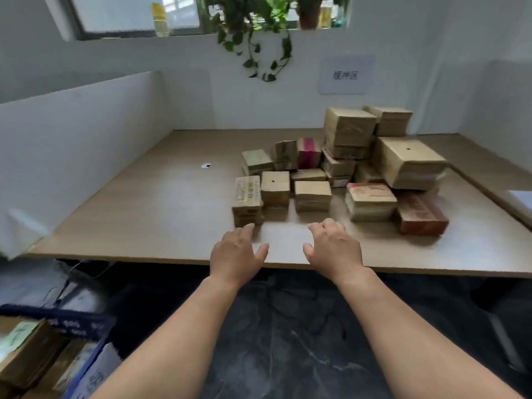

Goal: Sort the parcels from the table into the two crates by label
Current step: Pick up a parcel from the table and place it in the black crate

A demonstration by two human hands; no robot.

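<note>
Several brown cardboard parcels lie in a heap on the right half of the wooden table [144, 214]. Nearest me are a labelled parcel [247, 200], a plain parcel [312, 195], a red-printed parcel [371, 201] and a dark red box [421, 216]. My left hand [236, 254] hovers over the table's front edge just short of the labelled parcel, fingers relaxed and holding nothing. My right hand [334, 249] hovers beside it in front of the plain parcel, fingers loosely curled and holding nothing. A blue crate [86, 326] with parcels in it stands on the floor at the lower left.
White partition walls close the table on the left, back and right. A paper sign [347, 74] hangs on the back wall under a trailing plant [259, 38]. A small round thing [206, 166] lies mid-table. The floor below is dark marble.
</note>
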